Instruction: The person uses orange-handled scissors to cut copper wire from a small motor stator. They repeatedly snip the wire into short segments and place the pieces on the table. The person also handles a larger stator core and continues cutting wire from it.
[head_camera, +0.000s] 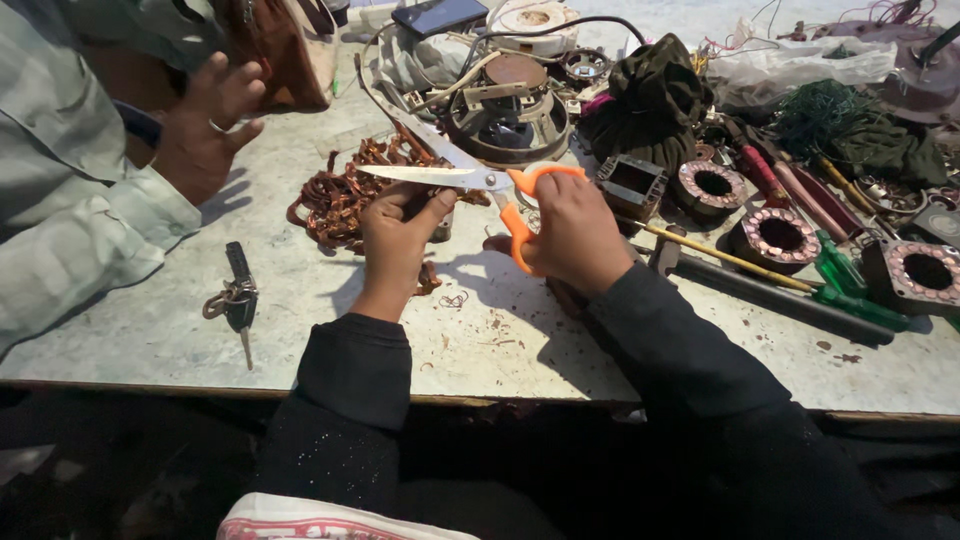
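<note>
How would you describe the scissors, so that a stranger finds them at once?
Look at the middle of the pale worktable, above the tangled copper wire. The scissors are in the right hand, blades open. Only they have bright orange handles.

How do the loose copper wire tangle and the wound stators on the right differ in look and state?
The copper wire tangle is a loose, shapeless heap beside the left hand; the wound stators hold their copper in neat rings inside metal frames. The tangle lies under the scissors held by the right hand; the stators lie untouched. Both are reddish copper on the table.
</note>
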